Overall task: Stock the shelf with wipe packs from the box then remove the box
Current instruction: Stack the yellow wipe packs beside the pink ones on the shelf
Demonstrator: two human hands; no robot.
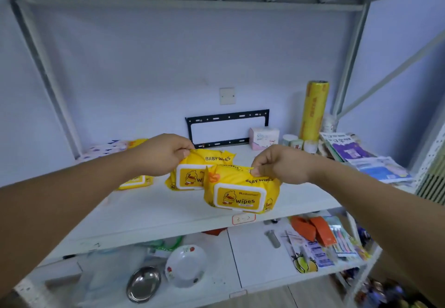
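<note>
Two yellow baby wipe packs stand on the white shelf point(149, 213). My left hand point(166, 154) pinches the top edge of the rear pack point(192, 175). My right hand point(279, 163) pinches the top of the front pack point(240, 194), which sits near the shelf's front edge. Another yellow pack point(134, 182) lies to the left, partly hidden by my left forearm, and a further one point(137, 142) shows behind it. The box is not in view.
At the back right of the shelf stand a yellow film roll point(314, 110), a pink-white box point(263, 138), small cups point(296, 142) and packets point(361, 158). A patterned pack point(106, 148) lies back left. The lower shelf holds a steel bowl point(143, 283), a white bowl point(186, 265) and toothbrush packs point(337, 240).
</note>
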